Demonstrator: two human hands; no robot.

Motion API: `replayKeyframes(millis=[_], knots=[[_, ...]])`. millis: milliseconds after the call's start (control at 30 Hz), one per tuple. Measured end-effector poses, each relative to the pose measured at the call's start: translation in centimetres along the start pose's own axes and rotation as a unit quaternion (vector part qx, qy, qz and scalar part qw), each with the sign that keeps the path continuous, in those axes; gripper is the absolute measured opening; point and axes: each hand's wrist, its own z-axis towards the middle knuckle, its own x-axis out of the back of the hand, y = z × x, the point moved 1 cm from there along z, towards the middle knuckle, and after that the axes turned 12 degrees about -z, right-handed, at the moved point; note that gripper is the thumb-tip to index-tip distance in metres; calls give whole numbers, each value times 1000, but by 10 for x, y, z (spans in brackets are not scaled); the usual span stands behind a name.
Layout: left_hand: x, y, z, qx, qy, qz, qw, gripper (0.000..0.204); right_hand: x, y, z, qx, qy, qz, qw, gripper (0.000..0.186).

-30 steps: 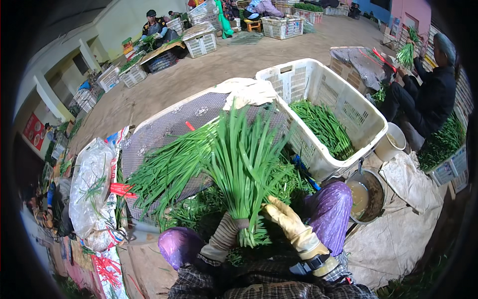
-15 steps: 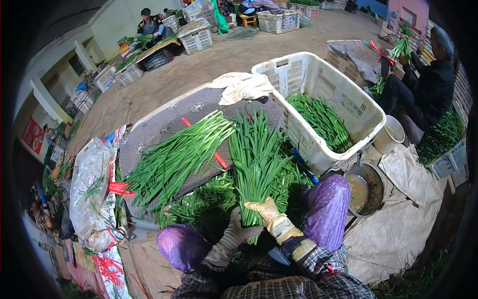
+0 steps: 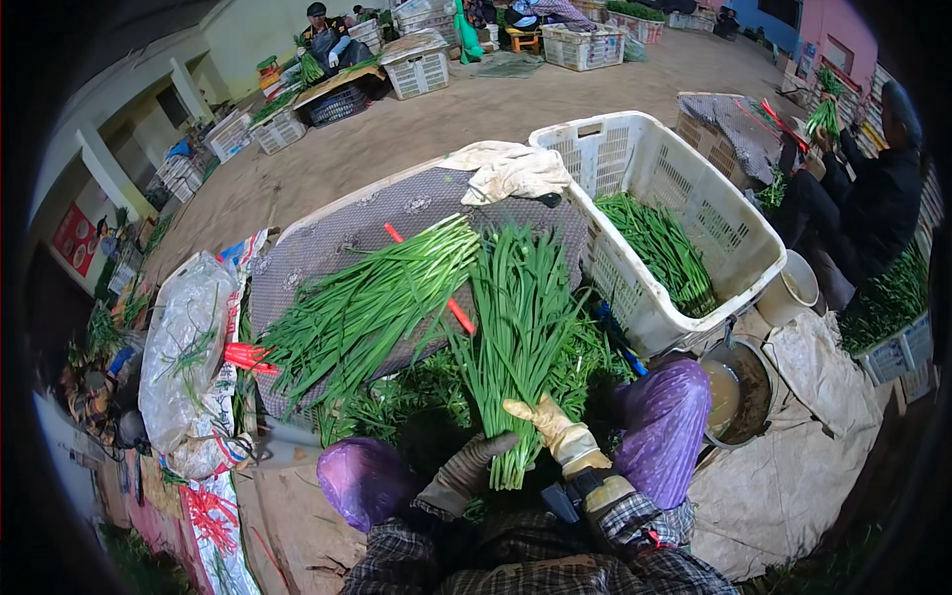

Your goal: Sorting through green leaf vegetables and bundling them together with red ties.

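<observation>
Gloves clenched, our left hand (image 3: pixel 464 474) and right hand (image 3: pixel 551 428) grip one chive bunch (image 3: pixel 518 327) at its cut base. White crate (image 3: pixel 666 213) sits just right; loose chives (image 3: pixel 367 307) lie left.

Two gloved hands — the left hand (image 3: pixel 466 471) and the right hand (image 3: pixel 555 433) — and one bunch of greens (image 3: pixel 521 327) upright between them. One looser pile of greens (image 3: pixel 372 307) on the one patterned board (image 3: pixel 327 243). One white crate (image 3: pixel 664 213) close by, one metal bowl (image 3: pixel 739 392), one white bucket (image 3: pixel 793 288) — and two purple-wrapped knees (image 3: pixel 666 421).
</observation>
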Motion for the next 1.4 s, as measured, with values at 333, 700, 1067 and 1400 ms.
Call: replayKeyframes(millis=[333,700,1067,1400], knots=[[-25,-3,-3,69,-47,-72,994,59,13,6,-8,42,-8,-83,996,83],[7,-5,9,-97,31,76,992,45,1,-106,-54,199,321,-439,816,53],[19,-5,4,-171,-3,139,975,50,-16,-184,36,93,157,-413,892,28],[19,11,-24,-195,22,209,958,63,-52,-158,-2,131,-25,-330,934,17]])
